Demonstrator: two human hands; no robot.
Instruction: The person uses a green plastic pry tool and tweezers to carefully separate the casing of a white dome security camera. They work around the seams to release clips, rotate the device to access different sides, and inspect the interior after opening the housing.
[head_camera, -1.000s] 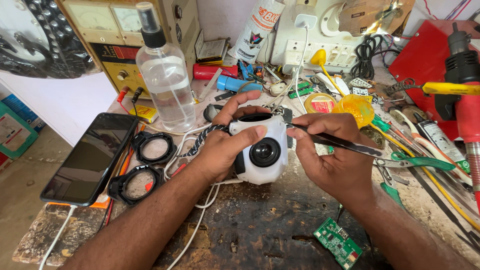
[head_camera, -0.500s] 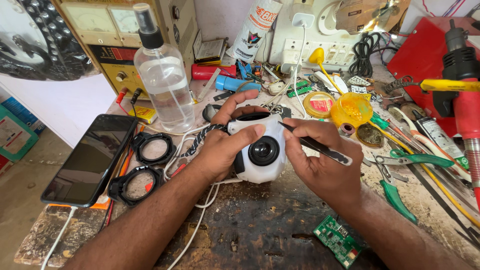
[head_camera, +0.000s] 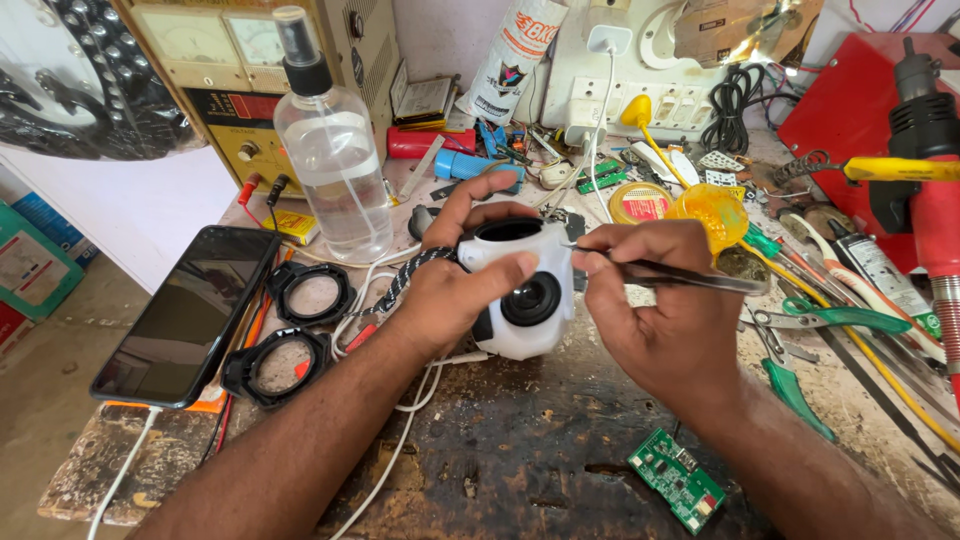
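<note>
You are gripping the white camera housing (head_camera: 520, 290) at frame centre with your left hand (head_camera: 450, 290), while your right hand (head_camera: 655, 310) is pinching tweezers (head_camera: 680, 275) at its open top. It is partly dismantled; the green circuit board (head_camera: 678, 480) is lying out at lower right.

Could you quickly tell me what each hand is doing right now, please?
Left hand: closed around the white camera.
Right hand: closed on the tweezers.
</note>
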